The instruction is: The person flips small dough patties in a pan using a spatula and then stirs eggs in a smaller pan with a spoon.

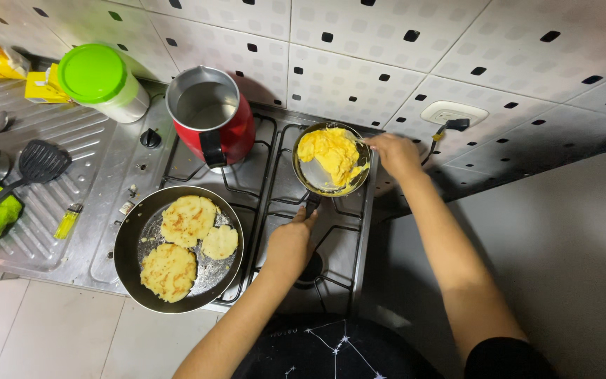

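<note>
The left hand has its grip closed around the dark handle of a small frying pan, which sits on the stove just beyond the knuckles. Scrambled egg fills the far half of that pan. The right hand rests at the pan's right rim, fingers curled; whether its grip holds anything cannot be told. To the left of the left grip lies a large dark pan with three browned flat cakes. Beyond it stands a red pot. Farther left, on the steel tabletop, are a canister with a round green lid, two yellow packages at the wall, and a small yellow lighter.
</note>
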